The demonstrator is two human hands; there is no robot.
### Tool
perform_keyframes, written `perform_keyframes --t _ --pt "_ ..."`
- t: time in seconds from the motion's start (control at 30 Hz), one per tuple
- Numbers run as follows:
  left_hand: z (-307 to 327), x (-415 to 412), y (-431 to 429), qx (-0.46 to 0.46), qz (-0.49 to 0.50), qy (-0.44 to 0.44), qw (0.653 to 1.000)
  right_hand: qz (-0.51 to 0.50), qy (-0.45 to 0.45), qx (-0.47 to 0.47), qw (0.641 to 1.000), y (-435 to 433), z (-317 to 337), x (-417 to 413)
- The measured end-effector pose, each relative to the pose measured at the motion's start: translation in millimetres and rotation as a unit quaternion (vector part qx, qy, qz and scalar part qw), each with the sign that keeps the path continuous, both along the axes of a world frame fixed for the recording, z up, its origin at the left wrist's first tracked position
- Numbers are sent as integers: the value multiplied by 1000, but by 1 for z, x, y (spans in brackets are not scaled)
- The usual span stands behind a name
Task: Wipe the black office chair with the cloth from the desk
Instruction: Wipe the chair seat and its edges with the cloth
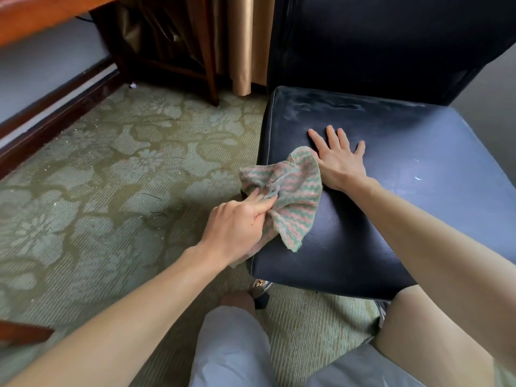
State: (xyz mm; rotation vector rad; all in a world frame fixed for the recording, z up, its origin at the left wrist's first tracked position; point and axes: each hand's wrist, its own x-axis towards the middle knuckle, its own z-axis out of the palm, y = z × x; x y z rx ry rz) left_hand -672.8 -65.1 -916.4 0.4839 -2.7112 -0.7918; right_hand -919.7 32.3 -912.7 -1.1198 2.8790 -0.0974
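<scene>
The black office chair fills the right half of the view, its leather seat dusty toward the back. A pink and green striped cloth lies bunched over the seat's left edge. My left hand grips the cloth's lower left part with curled fingers, at the seat's left side. My right hand lies flat on the seat with fingers spread, just right of the cloth and touching its edge.
Patterned green carpet covers the floor to the left. A wooden desk edge runs across the top left, with a beige curtain behind the chair. My knees in light trousers are at the bottom, next to a chair caster.
</scene>
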Motion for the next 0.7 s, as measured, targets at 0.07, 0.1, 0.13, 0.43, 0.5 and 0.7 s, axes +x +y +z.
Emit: perform_keyframes --t 0.07,0.1,0.13,0.43,0.5,0.7 --pt "2 -4 1 -30 4 14 999 9 -3 14 1000 1 1 0" --pt "3 -9 -1 -34 6 13 999 12 -7 22 1000 2 1 0" --pt "4 -16 -5 -35 8 5 999 14 -9 28 999 2 2 0" --pt "13 -76 -35 -13 47 -52 997 -7 -23 7 1000 -1 5 3" --pt "10 -60 -31 -9 42 -38 998 -10 -19 12 1000 0 3 6" --pt "-7 -11 -10 40 32 40 998 -40 -39 -125 991 20 5 42"
